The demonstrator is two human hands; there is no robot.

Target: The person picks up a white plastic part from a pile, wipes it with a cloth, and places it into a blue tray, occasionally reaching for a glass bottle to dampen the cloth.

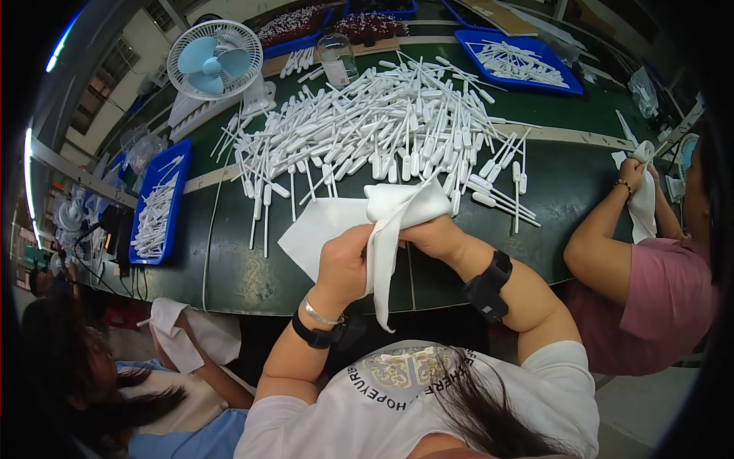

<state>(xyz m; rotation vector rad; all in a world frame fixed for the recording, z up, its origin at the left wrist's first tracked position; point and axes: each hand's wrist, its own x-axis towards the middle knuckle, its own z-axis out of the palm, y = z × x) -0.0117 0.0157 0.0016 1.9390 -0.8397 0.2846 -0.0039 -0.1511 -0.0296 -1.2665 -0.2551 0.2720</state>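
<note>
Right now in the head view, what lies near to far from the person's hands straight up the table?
Left hand and right hand gripping a white cloth → heap of white plastic droppers → clear jar → blue trays.

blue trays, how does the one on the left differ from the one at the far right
The left blue tray sits at the table's near left edge, long side running away from the viewer; the far right blue tray lies at the back, turned sideways. The left one looks fuller. Both hold white plastic droppers.

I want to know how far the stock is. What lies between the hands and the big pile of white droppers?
In the head view, the white cloth held by both hands, left hand and right hand, reaches the pile of white droppers; beside it, bare green table.
</note>
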